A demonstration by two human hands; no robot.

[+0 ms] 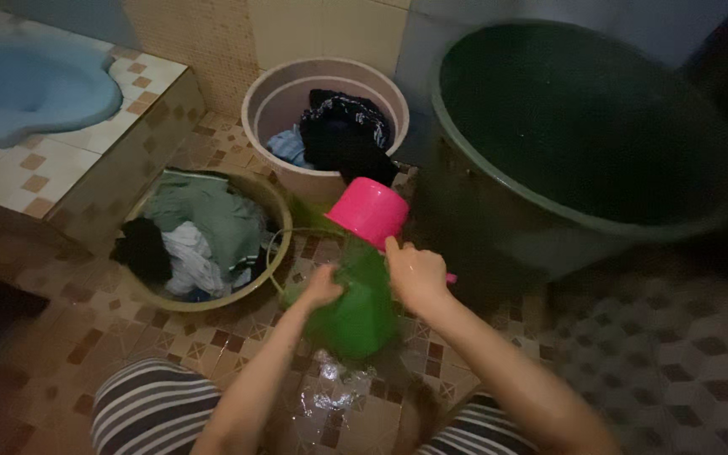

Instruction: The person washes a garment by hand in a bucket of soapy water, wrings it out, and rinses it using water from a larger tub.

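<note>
Water barrel of dark green plastic (583,126) fills the two o'clock corner, a beige bucket of dark clothes (325,126) at twelve, an olive basin of laundry (204,236) at nine. At centre, the right hand (416,274) tips a pink plastic dipper (370,211), grip closed on its handle; the left hand (320,288) clutches wet green cloth (355,307) over the tiled floor (170,333).

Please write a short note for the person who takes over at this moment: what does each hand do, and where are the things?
Left hand: grips the green cloth, held over the wet floor tiles.
Right hand: holds the pink dipper, tipped upside down over the cloth.
Basin on the left: full of clothes.
Pale bucket behind: dark clothes inside.
Big dark tub on the right: contents cannot be seen.
Done: floor already wet. Left: both piles remain.
</note>
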